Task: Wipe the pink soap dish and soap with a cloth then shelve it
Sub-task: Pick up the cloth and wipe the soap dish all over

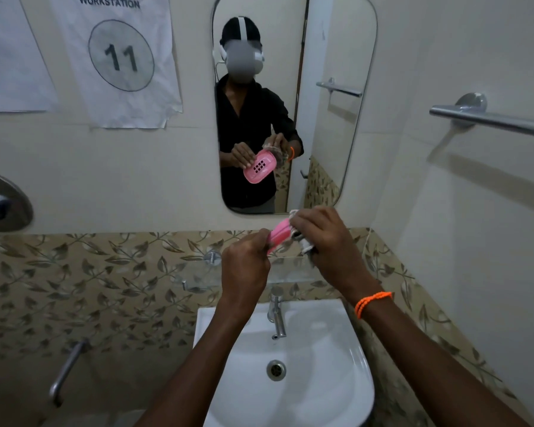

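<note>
White sink (pixel 346 365) below mirror (pixel 327 57), towel bar (pixel 490 120) beside.

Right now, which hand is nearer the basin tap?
Left. The left hand holds the pink soap dish just up-left of the tap; the right hand, with the cloth, is higher and further right.

Soap dish (pixel 278 234) above sink (pixel 336 349) — seemingly.

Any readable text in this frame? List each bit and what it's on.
"WORKSTATION": printed along the top of the white paper sheet taped to the wall left of the mirror.
"11": large number in a circle on the same sheet.
Second paper sheet at far left: no text readable.
Pink soap dish, cloth, tap: no labels or brands visible.
</note>
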